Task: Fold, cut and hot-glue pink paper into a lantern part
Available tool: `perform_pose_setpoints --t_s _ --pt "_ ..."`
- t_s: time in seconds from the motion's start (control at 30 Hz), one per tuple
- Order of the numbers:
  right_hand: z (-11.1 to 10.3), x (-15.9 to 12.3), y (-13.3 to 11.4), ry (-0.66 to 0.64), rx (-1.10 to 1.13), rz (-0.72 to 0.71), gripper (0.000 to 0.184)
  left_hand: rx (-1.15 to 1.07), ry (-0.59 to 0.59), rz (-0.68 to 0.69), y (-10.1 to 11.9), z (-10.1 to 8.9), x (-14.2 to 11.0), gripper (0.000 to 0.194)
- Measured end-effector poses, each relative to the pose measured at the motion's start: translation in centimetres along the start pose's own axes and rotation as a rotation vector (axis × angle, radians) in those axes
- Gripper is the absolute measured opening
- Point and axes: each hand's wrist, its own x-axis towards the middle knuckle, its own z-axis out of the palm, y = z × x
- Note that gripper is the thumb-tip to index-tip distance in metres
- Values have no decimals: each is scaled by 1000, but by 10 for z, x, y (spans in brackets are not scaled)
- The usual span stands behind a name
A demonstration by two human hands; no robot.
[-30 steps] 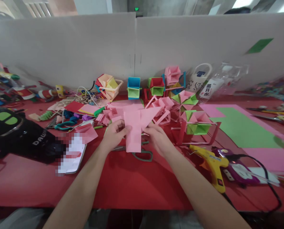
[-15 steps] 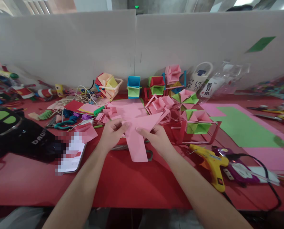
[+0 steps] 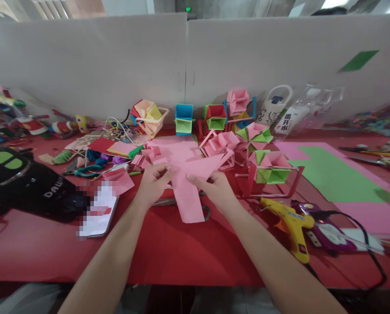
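Observation:
A folded sheet of pink paper is held up over the table by both hands. My left hand pinches its left edge between thumb and fingers. On the other side, my right hand grips the paper with the thumb on top and the fingers behind. One strip of the sheet hangs toward me, and a pointed flap reaches up to the right. Scissors lie beneath, mostly covered by the paper. More pink paper lies flat just behind the hands.
Folded paper wheels on stands, one pink and green, line the back and right. A yellow glue gun rests beside a purple power strip. At left are a phone and a black hair dryer. Green paper lies right.
The hanging strip of pink paper has shifted very slightly to the right at its lower end. Both hands keep their grip in nearly the same place.

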Motion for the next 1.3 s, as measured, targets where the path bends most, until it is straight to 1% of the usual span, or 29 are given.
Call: perform_pose_setpoints --t_s 0.4,0.5,0.6,0.73,0.83,0.97,1.07,1.2,1.23,1.3 --pt "0 0 -1 10 -36 -9 27 -40 4 -12 1 0 -1 32" --pt "0 0 1 29 -38 -14 28 -78 11 -21 0 2 0 29" --pt "0 1 2 73 -45 -30 31 -145 10 -60 -2 6 0 28" --pt "-1 3 5 121 -55 -48 35 -179 86 -93 -5 8 1 30" --pt "0 2 5 102 -70 -57 37 -195 140 -79 -4 8 1 28" --pt "1 1 5 100 -103 -63 37 -242 164 -95 -1 9 -1 29" --pt "0 1 5 119 -78 -79 36 -252 119 -145 2 11 -2 32" --pt "-1 3 6 184 -53 -122 33 -182 -6 -187 0 15 -3 33" --pt "-2 3 7 202 -62 -130 32 -164 -16 -189 -2 16 -3 34" --pt "-2 5 9 231 -66 -143 31 -131 7 -190 -8 20 -4 36"
